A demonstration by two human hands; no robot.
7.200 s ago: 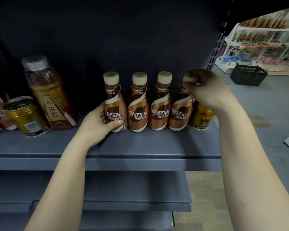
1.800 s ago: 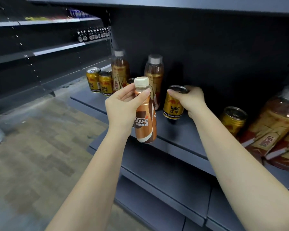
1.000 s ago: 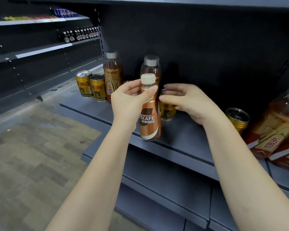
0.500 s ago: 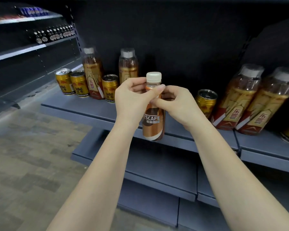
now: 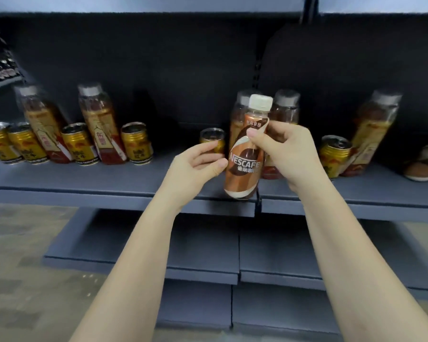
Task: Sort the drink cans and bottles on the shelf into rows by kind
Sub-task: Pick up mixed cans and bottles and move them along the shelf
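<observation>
While the shelf (image 5: 59, 178) is still mixed, sorting looks well short of done.
I've got my right hand (image 5: 290, 154) pinching the Nescafé bottle (image 5: 245, 154) at its neck, off the shelf, above the front edge near the middle; my left hand (image 5: 195, 164) is half spread, thumb just beside the label, contact unclear. Count: six gold cans (image 5: 137, 143), five tall tea bottles (image 5: 98, 124), one coffee bottle in hand; brownish items lying at the right end (image 5: 424, 161) are too blurred to identify. Cans and tea bottles alternate toward the left end, so both kinds still need rows.
</observation>
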